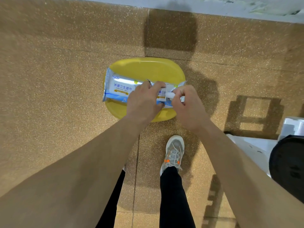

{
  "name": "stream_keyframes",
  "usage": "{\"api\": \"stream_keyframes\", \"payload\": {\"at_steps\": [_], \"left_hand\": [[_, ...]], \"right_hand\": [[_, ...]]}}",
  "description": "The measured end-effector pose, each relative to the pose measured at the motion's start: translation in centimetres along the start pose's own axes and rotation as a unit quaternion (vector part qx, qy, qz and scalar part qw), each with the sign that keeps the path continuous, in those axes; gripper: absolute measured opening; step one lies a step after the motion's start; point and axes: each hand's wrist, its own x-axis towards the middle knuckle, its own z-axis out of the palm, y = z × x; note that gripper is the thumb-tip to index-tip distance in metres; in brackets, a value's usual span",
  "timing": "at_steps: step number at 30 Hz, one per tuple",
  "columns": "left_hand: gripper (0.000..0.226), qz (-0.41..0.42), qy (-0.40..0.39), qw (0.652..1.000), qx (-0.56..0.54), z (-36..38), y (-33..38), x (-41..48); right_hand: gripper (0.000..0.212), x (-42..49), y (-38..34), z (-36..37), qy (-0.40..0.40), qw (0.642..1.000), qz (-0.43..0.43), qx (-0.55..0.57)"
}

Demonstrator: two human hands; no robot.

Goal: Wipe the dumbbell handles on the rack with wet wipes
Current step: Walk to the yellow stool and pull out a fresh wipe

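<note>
A blue and white pack of wet wipes lies across a yellow stool seat in the middle of the view. My left hand grips the pack near its middle, fingers curled over its top edge. My right hand pinches a white wipe that sticks out of the pack's opening. At the right edge a black dumbbell head shows beside a white rack part; no handle is visible.
The floor is speckled tan rubber tile. A pale wall base runs along the top. My legs in black trousers and a grey shoe stand just below the stool. Rack shadows fall on the floor at right.
</note>
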Motion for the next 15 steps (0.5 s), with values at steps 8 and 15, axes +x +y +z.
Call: {"api": "stream_keyframes", "payload": {"at_steps": [8, 15], "left_hand": [[0.061, -0.002, -0.014, 1.0, -0.01, 0.2, 0.1, 0.0], [0.062, -0.01, -0.017, 1.0, -0.003, 0.0, 0.7, -0.2]], "right_hand": [[0.018, -1.4, -0.1, -1.2, 0.107, 0.976, 0.09, 0.168], [0.019, -1.8, -0.7, -2.3, 0.173, 0.942, 0.124, 0.259]]}}
